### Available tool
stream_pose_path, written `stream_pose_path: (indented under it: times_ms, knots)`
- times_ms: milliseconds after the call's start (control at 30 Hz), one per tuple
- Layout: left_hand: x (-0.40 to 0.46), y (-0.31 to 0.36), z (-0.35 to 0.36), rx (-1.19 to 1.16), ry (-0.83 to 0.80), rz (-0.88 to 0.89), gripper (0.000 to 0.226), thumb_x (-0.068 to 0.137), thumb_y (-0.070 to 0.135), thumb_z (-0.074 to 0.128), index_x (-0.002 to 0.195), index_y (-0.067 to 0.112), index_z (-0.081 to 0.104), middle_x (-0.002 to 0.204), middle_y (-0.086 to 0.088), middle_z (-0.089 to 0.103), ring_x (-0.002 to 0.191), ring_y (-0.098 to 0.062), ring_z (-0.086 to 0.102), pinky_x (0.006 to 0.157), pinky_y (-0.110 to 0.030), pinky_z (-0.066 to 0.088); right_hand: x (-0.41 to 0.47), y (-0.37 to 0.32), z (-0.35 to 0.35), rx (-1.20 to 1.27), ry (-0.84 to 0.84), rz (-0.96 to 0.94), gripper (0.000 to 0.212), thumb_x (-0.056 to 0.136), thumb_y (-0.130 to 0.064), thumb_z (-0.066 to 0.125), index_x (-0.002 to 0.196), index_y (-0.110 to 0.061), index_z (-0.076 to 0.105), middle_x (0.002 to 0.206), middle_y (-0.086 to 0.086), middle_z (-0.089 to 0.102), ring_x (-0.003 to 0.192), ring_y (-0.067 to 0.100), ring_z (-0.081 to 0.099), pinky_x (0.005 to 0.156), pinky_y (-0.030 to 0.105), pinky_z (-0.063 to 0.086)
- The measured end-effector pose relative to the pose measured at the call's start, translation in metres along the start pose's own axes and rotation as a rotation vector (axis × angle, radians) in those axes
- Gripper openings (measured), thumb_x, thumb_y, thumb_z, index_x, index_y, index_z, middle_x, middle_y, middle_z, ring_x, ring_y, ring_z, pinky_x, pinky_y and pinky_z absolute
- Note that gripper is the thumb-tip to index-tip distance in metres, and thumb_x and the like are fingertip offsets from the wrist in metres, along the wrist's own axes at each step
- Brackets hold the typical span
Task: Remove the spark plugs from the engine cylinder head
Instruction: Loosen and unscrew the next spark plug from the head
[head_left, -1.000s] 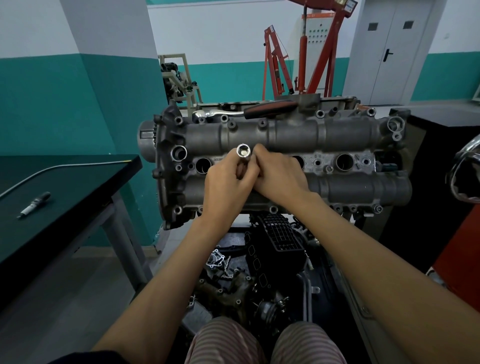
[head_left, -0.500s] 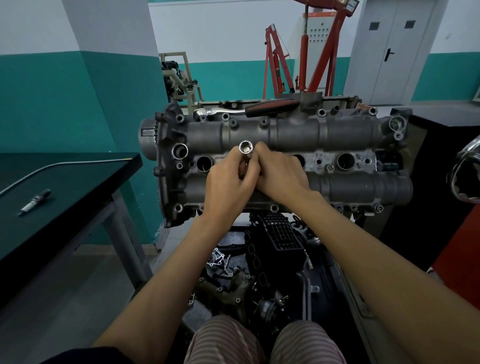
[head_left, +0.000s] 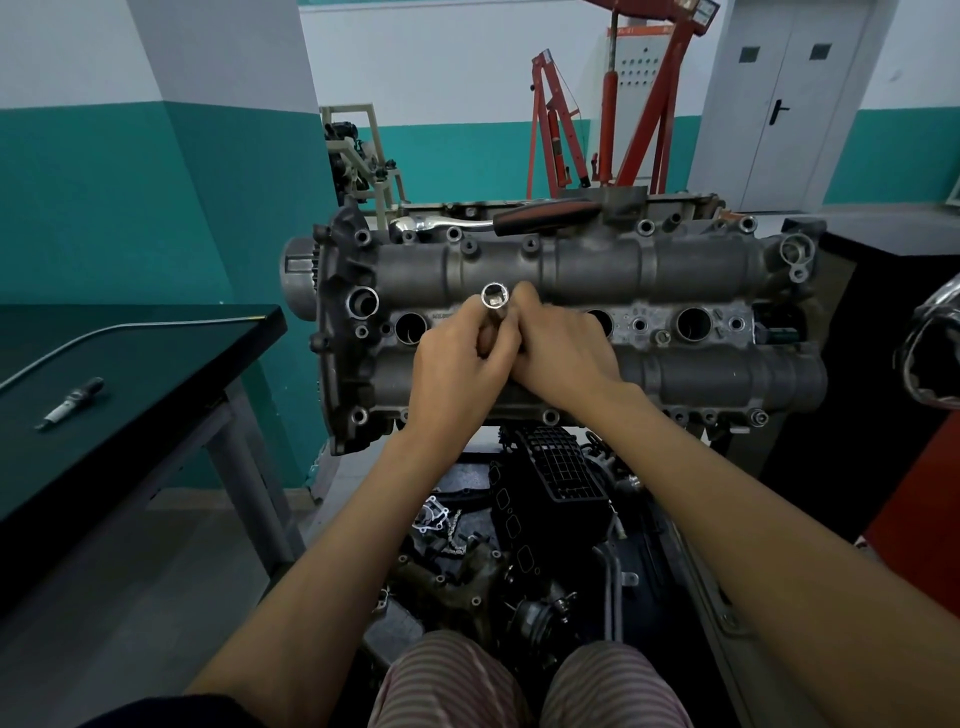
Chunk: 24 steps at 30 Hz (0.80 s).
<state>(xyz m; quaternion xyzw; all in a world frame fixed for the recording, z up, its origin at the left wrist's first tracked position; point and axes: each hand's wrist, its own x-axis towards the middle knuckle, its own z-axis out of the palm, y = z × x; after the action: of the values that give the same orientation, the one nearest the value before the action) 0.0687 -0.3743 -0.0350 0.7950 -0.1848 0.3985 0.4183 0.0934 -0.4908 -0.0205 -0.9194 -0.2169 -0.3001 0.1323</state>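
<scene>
In a teal-walled workshop, both the left hand (head_left: 457, 371) and right hand (head_left: 563, 353) grip a spark plug socket (head_left: 494, 306) standing in the cylinder head (head_left: 675, 270), seemingly hand-unscrewing a plug; lifting it straight out likely comes next

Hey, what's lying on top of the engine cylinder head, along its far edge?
A ratchet wrench with a red-and-black handle lies along the cylinder head's far edge. Its underside is hidden.

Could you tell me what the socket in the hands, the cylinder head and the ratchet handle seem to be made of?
The socket looks like polished, chrome-plated steel: bright and mirror-like at its rim. The cylinder head looks like cast aluminium, going by its dull grey, grainy, unpainted surface. The ratchet handle seems to be black and red rubber or plastic with a matte look, on a shiny metal shank.
</scene>
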Motion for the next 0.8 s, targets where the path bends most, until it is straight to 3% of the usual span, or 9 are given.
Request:
stream_pose_path:
  times_ms: [100,200,333,467,667,800]
  knots:
    - [0.0041,0.0031,-0.0004,0.003,0.001,-0.003,0.050,0.091,0.023,0.060,0.054,0.023,0.026,0.045,0.009,0.026,0.045,-0.011,0.026,0.050,-0.032,0.031,0.0012,0.0005,0.0004,-0.030,0.001,0.009,0.028,0.087,-0.042,0.042,0.097,-0.016,0.048,0.083,0.009,0.066,0.079,0.030,0.062,0.058,0.031,0.028]
    - [0.0047,0.0046,-0.0006,0.007,0.015,0.022,0.054,0.089,0.025,0.063,0.053,0.024,0.023,0.045,0.010,0.023,0.044,-0.010,0.023,0.048,-0.029,0.029,0.0008,0.0011,0.0010,-0.076,0.011,-0.004,0.031,0.090,-0.039,0.039,0.095,-0.016,0.059,0.084,0.009,0.066,0.081,0.029,0.061,0.059,0.031,0.027]
    - [-0.0002,0.0022,-0.0004,-0.005,0.000,0.007,0.040,0.090,0.030,0.058,0.061,0.008,0.040,0.047,0.003,0.034,0.048,-0.014,0.036,0.047,-0.023,0.029,0.0006,0.0015,0.0017,-0.063,0.010,-0.010,0.025,0.092,-0.033,0.039,0.098,-0.011,0.049,0.084,0.012,0.065,0.076,0.033,0.060,0.057,0.032,0.026]
    - [-0.0021,0.0005,-0.0007,-0.002,-0.010,0.011,0.029,0.090,0.025,0.051,0.069,0.006,0.048,0.051,-0.003,0.045,0.054,-0.018,0.043,0.050,-0.029,0.033,0.0005,0.0013,0.0017,-0.038,0.003,-0.007,0.024,0.090,-0.035,0.043,0.090,-0.017,0.028,0.082,0.012,0.064,0.072,0.033,0.061,0.051,0.032,0.021]
    - [0.0041,0.0051,-0.0011,0.043,0.003,0.034,0.055,0.090,0.020,0.062,0.054,0.025,0.021,0.045,0.011,0.023,0.043,-0.009,0.023,0.048,-0.033,0.028,0.0013,0.0017,0.0024,-0.070,0.022,0.011,0.029,0.089,-0.038,0.044,0.099,-0.016,0.061,0.086,0.008,0.066,0.083,0.029,0.061,0.059,0.030,0.025]
    - [0.0006,0.0033,-0.0013,0.022,-0.009,0.019,0.042,0.091,0.025,0.059,0.059,0.014,0.035,0.047,0.007,0.031,0.045,-0.017,0.033,0.049,-0.029,0.031,0.0012,0.0014,0.0018,-0.106,0.009,0.016,0.026,0.091,-0.032,0.041,0.095,-0.012,0.057,0.085,0.011,0.065,0.079,0.032,0.061,0.059,0.032,0.025]
